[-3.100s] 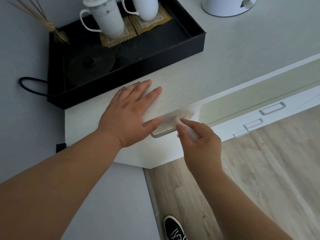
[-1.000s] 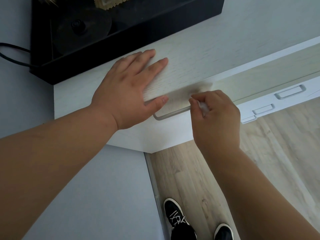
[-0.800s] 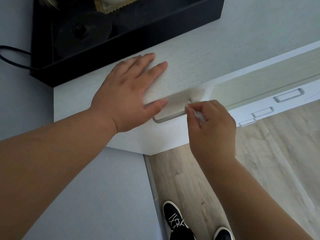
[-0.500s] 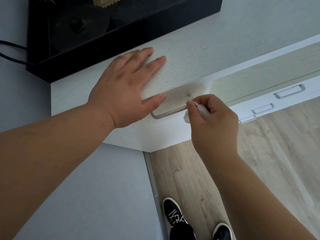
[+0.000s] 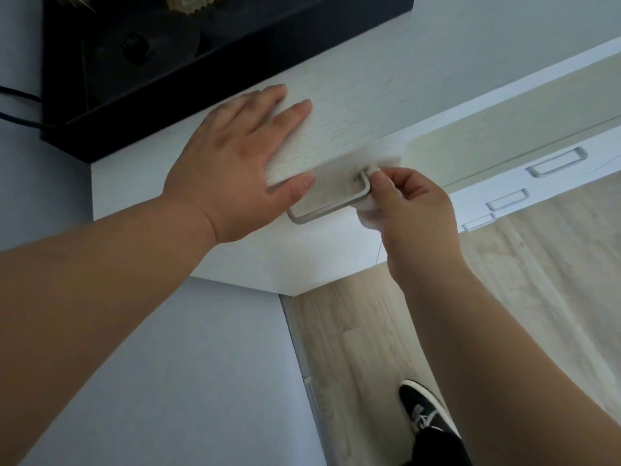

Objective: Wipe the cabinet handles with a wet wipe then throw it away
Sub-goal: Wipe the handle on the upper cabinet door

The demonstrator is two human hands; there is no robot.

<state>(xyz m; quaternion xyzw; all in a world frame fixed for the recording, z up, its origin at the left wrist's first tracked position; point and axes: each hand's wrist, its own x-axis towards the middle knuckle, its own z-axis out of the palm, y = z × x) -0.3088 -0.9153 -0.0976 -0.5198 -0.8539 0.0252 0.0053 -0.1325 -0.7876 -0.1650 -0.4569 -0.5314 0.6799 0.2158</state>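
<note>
The right hand (image 5: 416, 210) has its grip pinched on a soft white wet wipe (image 5: 368, 216), pressed to the 3 o'clock corner of the slim metal handle (image 5: 322, 213). The left hand (image 5: 232, 163) lies flat at 9 o'clock on the woodgrain counter (image 5: 369, 95) edge. Plank floor (image 5: 353, 331) lies at 6 o'clock.

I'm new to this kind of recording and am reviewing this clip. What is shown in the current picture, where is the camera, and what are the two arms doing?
There is no machine here. A person wears one wide-angle camera on the head, and it looks down at their own arms. The left hand lies flat, fingers straight, on the pale wood-grain cabinet top, with the thumb over its front edge. The right hand pinches a white wet wipe against the right end of a pale metal loop handle on the cabinet front. A black rectangular tray sits at the back of the top. More handles of the same kind show further right, and a black-and-white shoe shows below.
</note>
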